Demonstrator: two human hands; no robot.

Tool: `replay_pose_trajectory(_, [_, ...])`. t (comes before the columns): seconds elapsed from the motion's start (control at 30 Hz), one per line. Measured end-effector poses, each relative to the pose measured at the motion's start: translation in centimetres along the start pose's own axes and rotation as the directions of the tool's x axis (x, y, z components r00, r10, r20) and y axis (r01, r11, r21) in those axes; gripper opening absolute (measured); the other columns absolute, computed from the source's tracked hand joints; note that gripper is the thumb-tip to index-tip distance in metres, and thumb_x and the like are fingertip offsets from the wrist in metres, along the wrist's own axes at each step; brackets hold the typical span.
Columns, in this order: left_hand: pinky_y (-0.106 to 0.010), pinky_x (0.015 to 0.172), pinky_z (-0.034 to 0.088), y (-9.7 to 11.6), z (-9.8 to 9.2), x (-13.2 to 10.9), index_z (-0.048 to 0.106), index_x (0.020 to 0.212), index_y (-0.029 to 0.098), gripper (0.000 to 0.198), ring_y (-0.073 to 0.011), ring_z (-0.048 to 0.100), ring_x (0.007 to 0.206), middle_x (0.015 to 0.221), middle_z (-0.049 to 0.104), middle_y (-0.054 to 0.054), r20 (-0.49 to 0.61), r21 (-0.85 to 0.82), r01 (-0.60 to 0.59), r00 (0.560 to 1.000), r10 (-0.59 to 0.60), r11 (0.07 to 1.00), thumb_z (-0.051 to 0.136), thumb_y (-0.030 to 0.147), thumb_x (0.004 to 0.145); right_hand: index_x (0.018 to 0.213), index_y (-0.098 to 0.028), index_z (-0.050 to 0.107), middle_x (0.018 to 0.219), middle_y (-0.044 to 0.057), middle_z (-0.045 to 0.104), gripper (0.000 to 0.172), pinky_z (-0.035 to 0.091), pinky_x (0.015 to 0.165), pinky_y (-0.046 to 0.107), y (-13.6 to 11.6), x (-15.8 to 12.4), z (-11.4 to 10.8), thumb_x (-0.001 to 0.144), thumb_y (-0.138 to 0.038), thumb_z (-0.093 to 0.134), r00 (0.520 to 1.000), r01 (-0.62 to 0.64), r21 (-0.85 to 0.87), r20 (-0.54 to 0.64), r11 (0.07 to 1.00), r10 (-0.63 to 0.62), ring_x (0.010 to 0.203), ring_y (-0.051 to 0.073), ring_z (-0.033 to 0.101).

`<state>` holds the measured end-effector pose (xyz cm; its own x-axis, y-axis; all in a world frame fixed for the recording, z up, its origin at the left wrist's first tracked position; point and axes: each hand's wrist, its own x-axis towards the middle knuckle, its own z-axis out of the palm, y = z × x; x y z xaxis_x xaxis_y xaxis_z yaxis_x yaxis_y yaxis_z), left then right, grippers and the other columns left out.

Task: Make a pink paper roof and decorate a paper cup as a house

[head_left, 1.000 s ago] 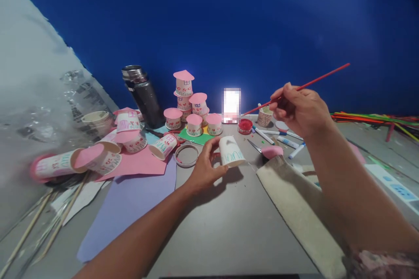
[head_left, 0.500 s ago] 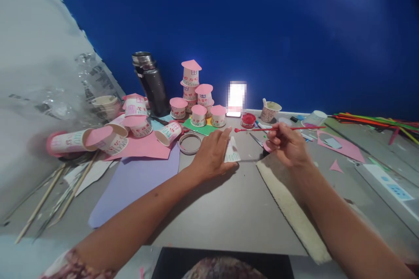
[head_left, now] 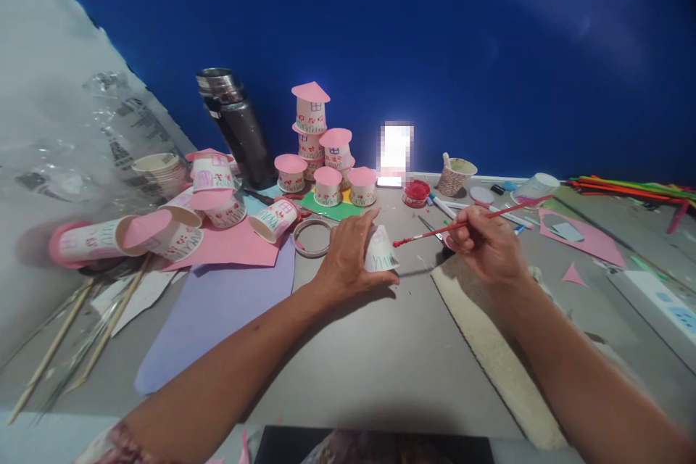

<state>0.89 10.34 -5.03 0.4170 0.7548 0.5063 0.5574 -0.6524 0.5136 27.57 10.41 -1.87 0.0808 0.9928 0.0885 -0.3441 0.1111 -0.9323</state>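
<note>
My left hand (head_left: pixel 348 257) is wrapped round a small white paper cup (head_left: pixel 380 252) that stands upside down on the grey table (head_left: pixel 380 362), with green marks near its rim. My right hand (head_left: pixel 486 243) pinches a thin red paintbrush (head_left: pixel 462 225); its red-tipped end points left, a little short of the cup's side. A small pot of red paint (head_left: pixel 416 193) sits behind them. Further back stands a stack of decorated cups with pink paper roofs (head_left: pixel 320 159) on a green sheet.
More decorated cups (head_left: pixel 163 232) lie tipped over on pink paper at left, by a dark flask (head_left: pixel 236 127) and a tape roll (head_left: pixel 309 238). Markers, a patterned cup (head_left: pixel 454 175), pink scraps and coloured sticks (head_left: pixel 631 190) lie at right. A cloth strip (head_left: pixel 489 348) runs under my right arm.
My right hand came down from a raised position and turned the brush so that its tip now points at the cup. My left hand set the tilted cup down and covers it.
</note>
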Motion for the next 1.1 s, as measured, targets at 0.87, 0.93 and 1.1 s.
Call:
replay_pose_trajectory(0.87, [-0.052,0.106,0.038,1.7,-0.4,-0.1,0.018,0.164,0.029,0.132,-0.0364,0.06,0.12,0.129,0.066,-0.012,-0.029,0.035,0.087,0.996,-0.086,0.996,0.098,0.055,0.062,0.079,-0.023,0.075,0.061,0.002,0.071,0.035,0.041,0.045,0.027,-0.3,-2.7,1.8,0.087,-0.056,0.08,0.981,0.194,-0.337,0.04,0.921,-0.192,0.049,0.014,0.056])
replay_pose_trajectory(0.93, [-0.052,0.105,0.038,1.8,-0.5,-0.1,0.016,0.164,0.029,0.132,-0.0366,0.059,0.12,0.129,0.066,-0.012,-0.022,0.043,0.078,0.997,-0.077,0.996,0.098,0.055,0.063,0.079,-0.023,0.076,0.061,0.002,0.071,0.035,0.042,0.044,0.026,-0.2,-2.6,1.7,0.086,-0.057,0.081,0.98,0.199,-0.339,0.041,0.92,-0.197,0.049,0.014,0.056])
replay_pose_trajectory(1.1, [-0.052,0.105,0.038,1.8,-0.5,-0.1,0.01,0.166,0.031,0.136,-0.0364,0.059,0.119,0.129,0.066,-0.011,-0.015,0.068,0.064,0.998,-0.063,0.996,0.098,0.053,0.064,0.08,-0.023,0.076,0.063,0.002,0.073,0.035,0.043,0.045,0.024,-0.2,-2.6,1.5,0.086,-0.057,0.081,0.98,0.2,-0.342,0.049,0.918,-0.195,0.05,0.013,0.059])
